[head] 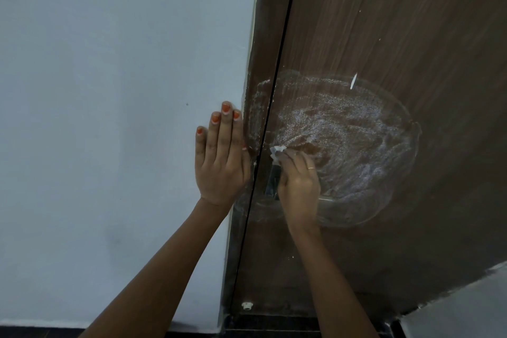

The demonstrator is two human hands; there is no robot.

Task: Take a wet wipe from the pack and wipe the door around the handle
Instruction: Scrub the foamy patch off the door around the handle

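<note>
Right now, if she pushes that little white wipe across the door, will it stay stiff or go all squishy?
Probably squishy: the wipe looks bunched up under the right hand's fingertips. It likely glides easily, since the door shows a wet sheen.

Plain pale blue-grey painted wall (pixel 109 90) at left, dark tiled floor (pixel 274 329) below, small white round doorstop (pixel 247 305) low down, dim light.

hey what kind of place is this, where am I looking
Probably indoors at a room doorway: a brown wood-grain door set in a frame, a plain painted wall beside it, and dark floor tiles below.
</note>
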